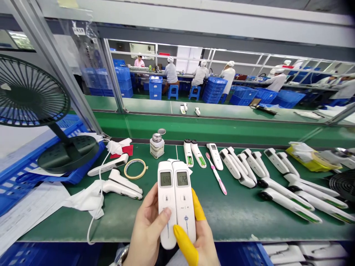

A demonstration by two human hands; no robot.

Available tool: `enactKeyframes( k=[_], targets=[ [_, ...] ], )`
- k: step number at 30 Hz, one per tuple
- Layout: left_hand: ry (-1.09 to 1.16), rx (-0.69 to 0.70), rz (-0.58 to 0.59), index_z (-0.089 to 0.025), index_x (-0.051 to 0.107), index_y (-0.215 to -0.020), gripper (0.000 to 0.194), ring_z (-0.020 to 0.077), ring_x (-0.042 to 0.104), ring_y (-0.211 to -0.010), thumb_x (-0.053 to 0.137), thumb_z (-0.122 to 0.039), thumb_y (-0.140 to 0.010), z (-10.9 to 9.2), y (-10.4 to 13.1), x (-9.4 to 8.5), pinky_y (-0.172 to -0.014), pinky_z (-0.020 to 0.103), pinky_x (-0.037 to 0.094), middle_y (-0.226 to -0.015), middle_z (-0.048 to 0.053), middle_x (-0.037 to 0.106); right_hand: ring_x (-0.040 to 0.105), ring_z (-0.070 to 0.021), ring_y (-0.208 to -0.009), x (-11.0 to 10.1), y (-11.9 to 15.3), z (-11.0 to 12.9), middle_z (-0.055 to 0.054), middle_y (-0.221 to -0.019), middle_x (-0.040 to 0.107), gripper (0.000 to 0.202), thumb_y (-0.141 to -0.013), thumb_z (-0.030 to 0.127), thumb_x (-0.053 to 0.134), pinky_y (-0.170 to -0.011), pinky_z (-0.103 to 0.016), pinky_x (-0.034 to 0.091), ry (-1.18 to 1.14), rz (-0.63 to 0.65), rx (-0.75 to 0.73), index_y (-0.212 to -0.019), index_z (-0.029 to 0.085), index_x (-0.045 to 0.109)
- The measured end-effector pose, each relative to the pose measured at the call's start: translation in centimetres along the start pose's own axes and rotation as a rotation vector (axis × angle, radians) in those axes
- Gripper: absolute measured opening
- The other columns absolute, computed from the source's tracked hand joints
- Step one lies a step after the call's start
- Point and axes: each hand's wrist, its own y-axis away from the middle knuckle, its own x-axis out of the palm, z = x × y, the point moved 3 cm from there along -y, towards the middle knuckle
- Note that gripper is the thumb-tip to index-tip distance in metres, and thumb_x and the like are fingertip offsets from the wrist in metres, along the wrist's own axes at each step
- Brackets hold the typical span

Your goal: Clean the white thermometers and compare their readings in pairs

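Side by side above the bench's front edge, I hold two white handheld thermometers with their lit displays facing me. My left hand point(148, 225) is closed around the left thermometer point(166, 194), thumb lying on its front. Around the right thermometer point(183, 195) my right hand point(201, 236) is closed, with yellow covers on its thumb and a finger. Both displays carry similar dark characters. Just beyond them stand two thermometers with uncovered battery bays point(189, 153), next to another white thermometer point(215, 156) and a pink-and-white toothbrush point(216, 175).
Several more thermometers point(288, 201) lie across the right of the green bench point(235, 214). A metal-topped bottle point(157, 146), tape roll point(135, 169), white cloth point(85, 197) and cable sit left. A black fan point(68, 151) stands in a blue basket. Co-workers sit far behind.
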Motion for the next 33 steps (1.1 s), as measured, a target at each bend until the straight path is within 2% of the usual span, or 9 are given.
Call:
enactKeyframes(
  k=[5,9,14,16,20,23,25,29,33],
  targets=[
    [0.221,-0.101,-0.147,-0.031,0.060,-0.113,0.036,0.0235,0.061,-0.102,0.060,-0.034,-0.077,0.6,-0.3,-0.6,-0.076,0.029,0.055,-0.112,0.002,0.066,0.055,-0.0211,-0.114,0.7,-0.3,-0.8,-0.004,-0.130,0.055,0.071,-0.073,0.026,0.071,-0.093,-0.031,0.049,-0.023,0.019,-0.062,-0.134,0.033,0.036],
    [0.284,-0.095,-0.090,-0.037,0.058,-0.116,0.034,0.0191,0.056,-0.110,0.054,-0.031,-0.082,0.5,-0.2,-0.3,-0.078,0.022,0.053,-0.122,-0.004,0.060,0.048,-0.0199,-0.121,0.5,-0.7,-1.6,-0.001,-0.136,0.048,0.063,-0.078,0.026,0.066,-0.098,-0.031,0.045,-0.006,0.007,-0.100,-0.133,0.035,0.036],
    [0.174,-0.020,-0.051,-0.034,0.059,-0.115,0.039,0.0218,0.056,-0.110,0.061,-0.024,-0.078,0.2,0.0,0.2,-0.081,0.025,0.053,-0.125,-0.001,0.058,0.044,-0.0190,-0.125,-0.6,-0.7,-2.5,0.000,-0.143,0.039,0.060,-0.084,0.026,0.059,-0.102,-0.032,0.040,0.144,0.034,-0.200,-0.136,0.036,0.032],
    [0.121,-0.012,-0.046,-0.034,0.058,-0.116,0.042,0.0240,0.054,-0.113,0.064,-0.023,-0.076,0.3,-0.1,0.2,-0.085,0.028,0.051,-0.129,0.001,0.055,0.041,-0.0187,-0.127,-1.1,-0.2,-3.0,0.000,-0.142,0.041,0.058,-0.083,0.029,0.059,-0.103,-0.031,0.037,0.190,0.048,-0.219,-0.135,0.036,0.035],
    [0.066,-0.018,0.017,-0.030,0.055,-0.121,0.049,0.0265,0.050,-0.117,0.067,-0.022,-0.074,0.5,-0.2,-0.2,-0.092,0.031,0.047,-0.126,0.006,0.057,0.036,-0.0181,-0.130,-2.4,0.6,-3.8,0.003,-0.135,0.049,0.042,-0.082,0.034,0.060,-0.111,-0.034,0.025,0.264,-0.050,-0.198,-0.124,0.035,0.052],
    [0.061,-0.009,0.062,-0.030,0.055,-0.121,0.048,0.0264,0.048,-0.119,0.066,-0.021,-0.075,0.5,-0.2,-0.6,-0.095,0.033,0.044,-0.128,0.006,0.056,0.035,-0.0202,-0.131,-2.8,0.4,-3.7,0.003,-0.136,0.048,0.043,-0.080,0.033,0.063,-0.112,-0.039,0.020,0.254,-0.079,-0.141,-0.122,0.035,0.053],
    [0.060,-0.012,0.075,-0.030,0.056,-0.119,0.045,0.0262,0.048,-0.119,0.065,-0.021,-0.076,0.6,-0.2,-0.8,-0.096,0.033,0.044,-0.130,0.005,0.054,0.036,-0.0211,-0.130,-2.5,0.1,-3.2,0.002,-0.138,0.046,0.047,-0.080,0.032,0.063,-0.111,-0.039,0.025,0.216,-0.031,-0.135,-0.125,0.034,0.051],
    [0.050,-0.037,0.069,-0.029,0.055,-0.121,0.047,0.0266,0.049,-0.118,0.065,-0.021,-0.076,0.6,-0.2,-1.0,-0.096,0.034,0.043,-0.130,0.006,0.053,0.040,-0.0195,-0.127,-1.4,-0.4,-2.2,0.003,-0.138,0.045,0.045,-0.085,0.027,0.056,-0.099,-0.032,0.044,0.110,0.141,-0.141,-0.129,0.037,0.045],
    [0.035,-0.054,0.075,-0.028,0.052,-0.124,0.050,0.0273,0.048,-0.119,0.064,-0.021,-0.076,0.5,-0.3,-1.1,-0.095,0.035,0.044,-0.130,0.008,0.053,0.044,-0.0184,-0.124,-0.8,-0.6,-1.6,0.004,-0.136,0.048,0.044,-0.087,0.024,0.054,-0.096,-0.031,0.046,0.092,0.185,-0.159,-0.127,0.039,0.046]
  ],
)
